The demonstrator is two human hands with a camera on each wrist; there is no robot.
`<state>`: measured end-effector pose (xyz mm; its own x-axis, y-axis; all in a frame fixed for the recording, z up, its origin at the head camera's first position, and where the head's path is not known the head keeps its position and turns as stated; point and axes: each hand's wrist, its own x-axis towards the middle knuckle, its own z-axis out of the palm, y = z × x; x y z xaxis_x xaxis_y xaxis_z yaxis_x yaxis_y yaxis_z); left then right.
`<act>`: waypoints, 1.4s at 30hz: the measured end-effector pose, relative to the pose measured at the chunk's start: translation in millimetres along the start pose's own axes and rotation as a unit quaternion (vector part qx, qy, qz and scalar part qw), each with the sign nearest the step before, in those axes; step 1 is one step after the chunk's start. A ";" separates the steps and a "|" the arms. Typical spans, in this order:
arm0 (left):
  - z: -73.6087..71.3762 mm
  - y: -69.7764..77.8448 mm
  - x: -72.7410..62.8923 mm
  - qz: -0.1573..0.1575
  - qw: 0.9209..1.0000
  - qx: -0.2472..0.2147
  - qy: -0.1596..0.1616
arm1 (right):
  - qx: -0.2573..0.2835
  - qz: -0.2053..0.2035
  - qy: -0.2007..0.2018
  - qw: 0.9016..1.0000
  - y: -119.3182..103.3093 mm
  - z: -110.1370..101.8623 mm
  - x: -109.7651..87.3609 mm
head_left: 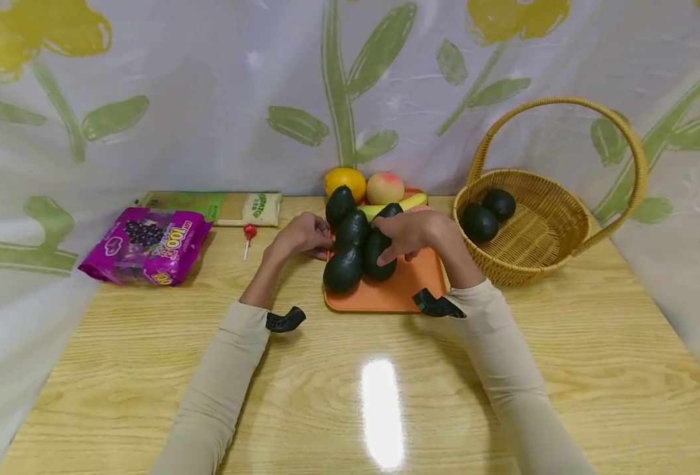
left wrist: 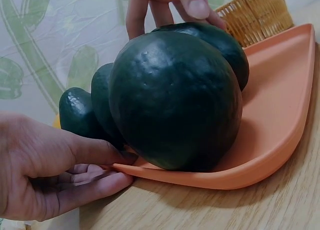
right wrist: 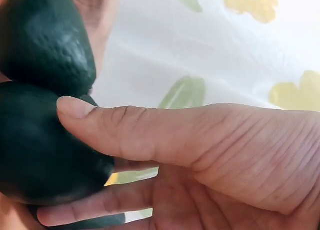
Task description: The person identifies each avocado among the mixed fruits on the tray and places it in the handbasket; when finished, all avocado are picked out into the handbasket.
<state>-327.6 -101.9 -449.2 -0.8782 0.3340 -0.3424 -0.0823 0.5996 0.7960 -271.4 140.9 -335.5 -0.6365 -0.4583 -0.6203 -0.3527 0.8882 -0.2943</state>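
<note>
While the left hand (head_left: pixel 299 235) pinches the orange tray (head_left: pixel 394 295) rim, we see the right hand (head_left: pixel 421 231) gripping an avocado (head_left: pixel 374 256).

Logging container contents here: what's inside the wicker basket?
Two dark green avocados lie inside the wicker basket, toward its left side. Much of its woven floor shows; the part under the avocados is hidden.

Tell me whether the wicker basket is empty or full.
Neither: two dark avocados lie in the wicker basket, and much of its floor is bare.
</note>
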 end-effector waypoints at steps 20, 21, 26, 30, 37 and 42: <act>-0.8 4.1 -3.2 0.001 1.000 -0.003 0.009 | -0.065 -0.096 0.039 0.993 4.3 -2.0 1.4; -0.7 4.1 -3.3 0.001 1.000 -0.001 0.007 | -0.063 -0.101 0.041 0.992 5.3 -2.2 0.0; 0.7 2.6 -3.7 -0.004 1.000 -0.004 0.002 | -0.035 -0.137 0.066 0.988 13.1 -4.1 -11.8; 0.8 1.7 -2.5 -0.001 1.000 0.002 0.002 | -0.020 -0.150 0.091 0.984 22.8 -7.9 -25.0; -0.2 2.6 -2.1 0.001 1.000 0.002 -0.002 | 0.030 -0.170 0.137 0.976 43.6 -12.6 -40.1; 0.2 2.4 -2.8 -0.005 1.000 0.001 0.000 | 0.032 -0.172 0.185 0.967 54.3 -15.0 -50.6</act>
<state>-325.3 -101.2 -446.4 -0.8776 0.3275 -0.3501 -0.0901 0.6044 0.7915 -268.7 211.9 -309.2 -0.6950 -0.6966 -0.1780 -0.5516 0.6754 -0.4895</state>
